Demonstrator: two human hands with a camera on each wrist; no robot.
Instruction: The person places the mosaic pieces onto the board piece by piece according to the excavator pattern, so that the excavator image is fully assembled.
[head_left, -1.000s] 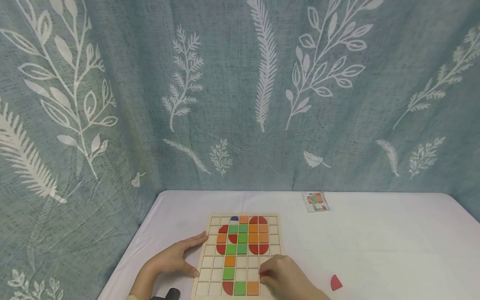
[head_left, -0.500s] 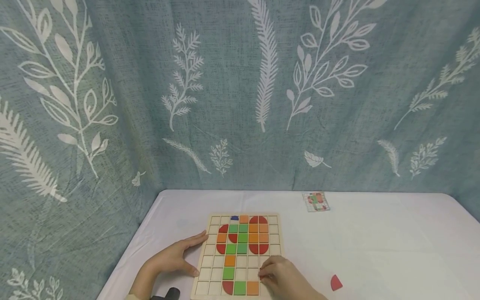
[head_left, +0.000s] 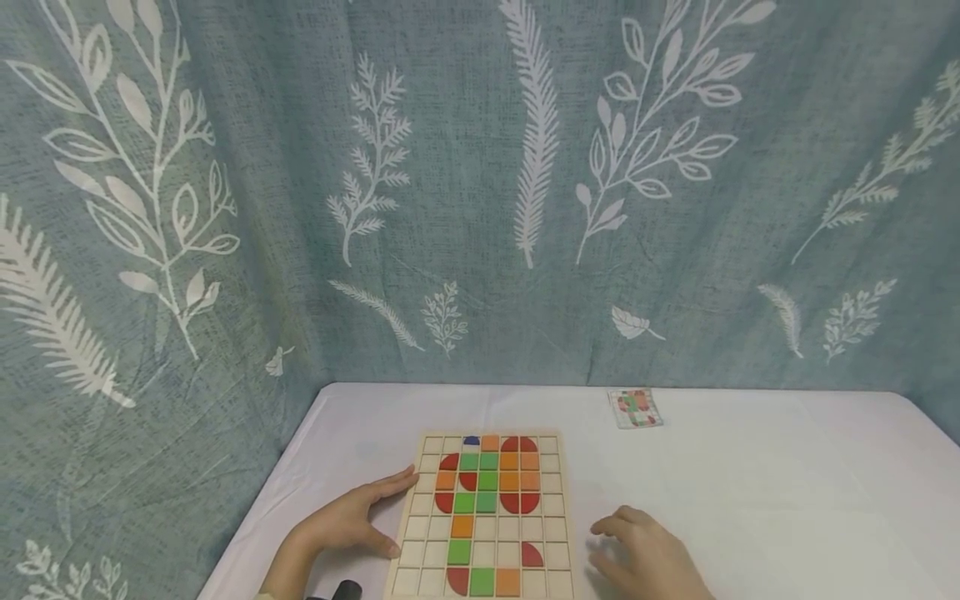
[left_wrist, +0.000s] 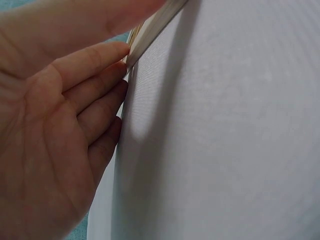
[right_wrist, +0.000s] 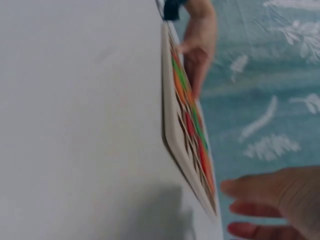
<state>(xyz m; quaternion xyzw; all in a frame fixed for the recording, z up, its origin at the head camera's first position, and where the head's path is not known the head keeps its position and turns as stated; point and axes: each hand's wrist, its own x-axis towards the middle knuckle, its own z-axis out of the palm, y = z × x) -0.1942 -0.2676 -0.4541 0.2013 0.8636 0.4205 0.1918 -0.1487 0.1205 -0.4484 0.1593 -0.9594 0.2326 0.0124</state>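
A wooden grid board [head_left: 556, 529] lies on the table, with red quarter-circle, green and orange square pieces in its cells. My left hand [head_left: 339, 523] rests at its left edge, fingers straight and thumb spread; the left wrist view shows the fingertips [left_wrist: 119, 50] against the board's side. To the right of the board hovers my right hand [head_left: 651, 557], fingers loosely bent and apart from the thumb, holding nothing. A red quarter-circle piece [head_left: 531, 555] sits in a cell at the board's lower right. A blue half-round piece [head_left: 471, 441] is in the top row.
A small pattern card [head_left: 636, 408] lies beyond the board, to its right. White cloth covers the table [head_left: 787, 492], and a leaf-print curtain [head_left: 465, 200] hangs behind and at the left. A dark object [head_left: 347, 590] shows near my left wrist.
My right hand has let go of a red quarter-circle piece in the board and moved right. It now covers the spot where a loose red piece lay. The left hand stays put.
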